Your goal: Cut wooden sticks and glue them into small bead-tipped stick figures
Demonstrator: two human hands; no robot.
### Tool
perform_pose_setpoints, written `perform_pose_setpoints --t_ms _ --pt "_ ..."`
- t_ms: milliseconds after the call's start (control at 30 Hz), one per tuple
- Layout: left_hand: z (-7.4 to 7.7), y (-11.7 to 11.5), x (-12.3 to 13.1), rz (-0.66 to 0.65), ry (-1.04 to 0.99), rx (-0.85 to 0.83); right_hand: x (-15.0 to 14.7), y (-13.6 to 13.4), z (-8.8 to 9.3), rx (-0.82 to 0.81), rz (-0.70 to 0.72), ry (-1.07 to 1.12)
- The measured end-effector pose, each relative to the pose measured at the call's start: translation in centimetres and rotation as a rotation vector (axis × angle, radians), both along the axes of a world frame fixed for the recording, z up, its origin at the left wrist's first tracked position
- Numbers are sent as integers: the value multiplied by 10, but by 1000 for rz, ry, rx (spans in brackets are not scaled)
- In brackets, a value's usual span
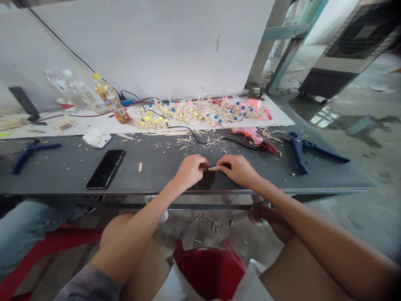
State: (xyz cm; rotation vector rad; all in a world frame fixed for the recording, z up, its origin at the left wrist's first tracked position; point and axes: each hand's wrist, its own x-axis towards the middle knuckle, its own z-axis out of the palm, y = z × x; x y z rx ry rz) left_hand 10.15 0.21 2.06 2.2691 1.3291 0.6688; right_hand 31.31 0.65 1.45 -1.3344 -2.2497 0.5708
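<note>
Between my two hands, just above the table's front edge, is a short pale wooden stick [213, 169]. My left hand [191, 169] pinches its left end with closed fingers. Its right end sits between the thumb and fingers of my right hand [236, 168]. The fingers cover both ends of the stick. A small loose stick piece [140, 167] lies on the table to the left of my hands. Behind my right hand rests a pink glue gun [250, 134], its cable running back to the left.
Blue-handled cutters [302, 150] lie at right, another blue-handled tool [31, 152] at far left. A phone [105, 169], white case [97, 138] and bottle [112, 100] stand left. Stick models with coloured balls [181, 115] line the back. A neighbour's leg [28, 230] shows at left.
</note>
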Motion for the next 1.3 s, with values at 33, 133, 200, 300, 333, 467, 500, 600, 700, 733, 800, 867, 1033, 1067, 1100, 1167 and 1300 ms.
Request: perform_pose_setpoints --t_ms 33,133,200,300,333,467,500,600,700,733,800,867,1033,1067,1100,1167,1300 --pt "0 0 1 -1 3 2 0 0 0 -1 -1 -4" --pt "0 0 2 -7 14 6 0 0 0 -5 -6 -24" --pt "0 1 2 -12 18 6 0 0 1 -9 -10 -35" --pt "0 0 2 -22 25 12 0 0 2 -15 -12 -33" --pt "1 0 2 -27 29 14 0 0 2 -17 -14 -31" --pt "3 -2 3 -59 60 32 1 0 2 -13 -20 -34" --pt "3 -2 3 -67 69 41 1 0 1 -12 -20 -35" --pt "2 -2 3 -91 85 66 1 1 1 -8 -18 -41" --pt "0 -1 2 -108 103 85 1 1 2 -3 -19 -52" --pt "0 -1 2 -116 118 94 1 1 2 -1 -20 -55" --pt "-1 0 1 -133 163 120 0 0 2 -1 -22 -56" --pt "0 0 1 -151 213 145 0 0 3 -6 -27 -53" --pt "1 -1 2 -169 286 179 1 0 2 -6 -22 -42" --pt "1 -1 2 -173 299 186 1 0 2 -6 -20 -40" --pt "1 -1 2 -177 313 192 1 0 2 -7 -19 -37" --pt "1 -1 2 -184 335 200 1 0 3 -8 -18 -29" --pt "2 -1 2 -199 339 175 0 1 3 -22 -17 -12"
